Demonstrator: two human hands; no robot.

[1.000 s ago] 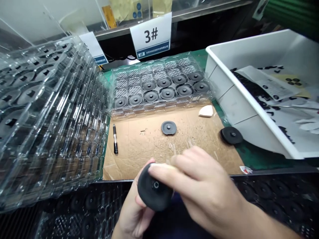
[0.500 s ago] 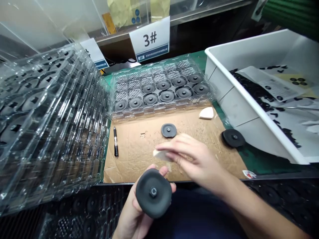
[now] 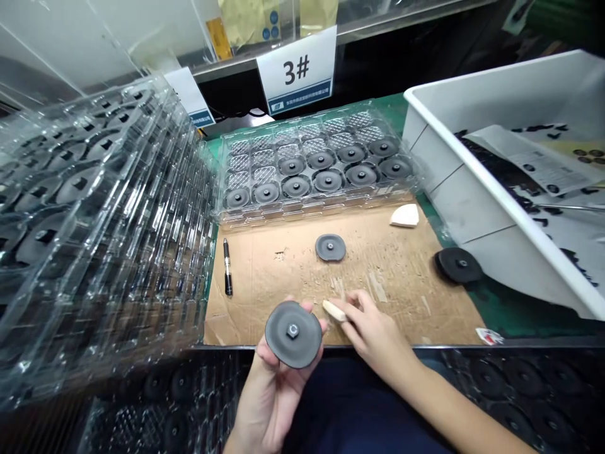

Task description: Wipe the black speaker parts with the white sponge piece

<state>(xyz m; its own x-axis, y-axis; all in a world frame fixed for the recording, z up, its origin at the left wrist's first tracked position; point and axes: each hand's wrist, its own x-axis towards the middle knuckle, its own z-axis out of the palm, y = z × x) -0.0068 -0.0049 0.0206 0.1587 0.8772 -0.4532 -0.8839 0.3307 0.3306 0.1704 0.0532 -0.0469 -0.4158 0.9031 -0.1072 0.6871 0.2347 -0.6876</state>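
My left hand (image 3: 278, 384) grips a black rubber disc (image 3: 302, 350) with a metal nut at its centre, dished face up, near the front edge of the cardboard. Just to its right, my right hand (image 3: 373, 328) pinches a small white sponge wedge (image 3: 334, 311) between thumb and fingers, apart from the disc. A similar black disc (image 3: 330, 247) lies on the cardboard (image 3: 265, 277) behind both hands. Another white wedge (image 3: 405, 215) rests at the cardboard's back right.
A clear plastic tray (image 3: 265, 217) partly filled with discs lies at the back. Stacked clear trays (image 3: 155, 252) rise on the left, beside a pen (image 3: 227, 268). On the right stand a white bin (image 3: 477, 183) with black scraps and a few stacked discs (image 3: 458, 265).
My right hand has lowered and moved slightly right with the wedge. My left hand has raised the disc slightly and tilted it. The view has shifted a little.
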